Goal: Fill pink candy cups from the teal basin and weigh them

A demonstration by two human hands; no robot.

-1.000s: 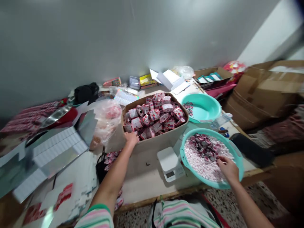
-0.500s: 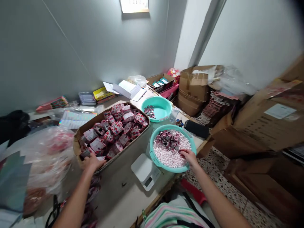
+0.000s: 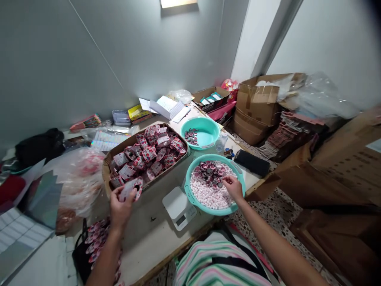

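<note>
My left hand (image 3: 120,208) is closed around a small printed cardboard package (image 3: 127,189) with a dark round opening, held just off the near corner of a carton (image 3: 106,174). Many similar pink and red packages (image 3: 149,153) fill that carton. Over the turquoise basin (image 3: 193,201), my right hand (image 3: 234,187) has its fingers pinched beside a heap of small dark, pink-rimmed round pieces (image 3: 208,172). Whether a piece is between those fingertips cannot be made out. Pale pink-white beads (image 3: 212,198) lie under the heap.
Between carton and basin sits a white digital scale (image 3: 175,203). Behind stands a second turquoise basin (image 3: 208,137) with a few round pieces. A black case (image 3: 252,163) lies right of the beads. Cardboard boxes (image 3: 257,107) crowd the right; plastic bags (image 3: 79,178) lie left.
My left hand has lifted a package out of the carton and drawn it toward me. My right hand stays at the basin, slightly nearer the heap. The view has shifted.
</note>
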